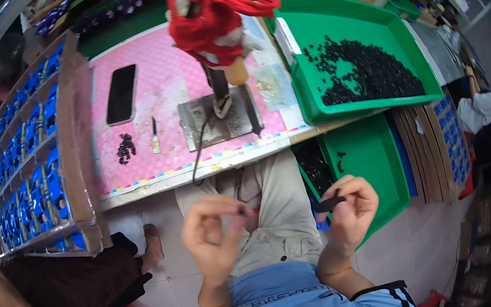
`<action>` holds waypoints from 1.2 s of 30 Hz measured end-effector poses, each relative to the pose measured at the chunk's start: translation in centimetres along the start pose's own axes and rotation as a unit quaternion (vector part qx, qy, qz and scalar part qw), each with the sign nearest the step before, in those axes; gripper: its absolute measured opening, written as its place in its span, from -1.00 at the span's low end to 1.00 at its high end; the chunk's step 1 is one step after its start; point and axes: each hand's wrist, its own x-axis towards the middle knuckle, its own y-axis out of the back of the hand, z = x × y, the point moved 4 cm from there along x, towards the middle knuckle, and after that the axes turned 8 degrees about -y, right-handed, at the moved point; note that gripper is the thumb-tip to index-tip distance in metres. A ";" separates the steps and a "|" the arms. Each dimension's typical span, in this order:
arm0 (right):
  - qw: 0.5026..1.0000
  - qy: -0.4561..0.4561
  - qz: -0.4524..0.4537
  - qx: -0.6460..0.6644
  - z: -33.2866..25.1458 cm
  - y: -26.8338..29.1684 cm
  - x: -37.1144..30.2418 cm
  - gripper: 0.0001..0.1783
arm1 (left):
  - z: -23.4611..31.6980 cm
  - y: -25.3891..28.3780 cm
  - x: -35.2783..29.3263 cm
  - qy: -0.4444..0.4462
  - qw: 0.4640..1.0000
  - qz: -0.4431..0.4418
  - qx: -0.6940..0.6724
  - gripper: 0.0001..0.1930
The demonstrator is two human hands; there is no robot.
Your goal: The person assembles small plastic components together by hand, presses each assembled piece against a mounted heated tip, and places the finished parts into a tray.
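From a distance I watch through the left fisheye of the head-worn pair. It looks steeply down and forward from above the blue shirt (278,285) at the lower edge. The left hand (212,238) and right hand (354,213) sit close, below the middle; the table (166,92) lies farther up. The view reaches very wide, bowing straight edges, with black corners around its round rim.
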 end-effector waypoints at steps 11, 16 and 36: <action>0.999 -0.014 -0.017 -0.030 -0.2 -1.5 -0.2 -0.88 | 0.3 -4.4 -1.7 0.063 0.984 -0.075 -0.151 -0.79; 0.997 0.019 -0.013 -0.076 -0.6 -1.4 -0.3 -0.87 | -0.6 -4.8 -2.2 0.086 0.980 -0.054 -0.171 -0.76; 0.999 -0.016 -0.048 0.011 0.4 -1.0 -0.3 -0.90 | -1.4 -5.0 -2.4 0.050 0.980 -0.067 -0.179 -0.80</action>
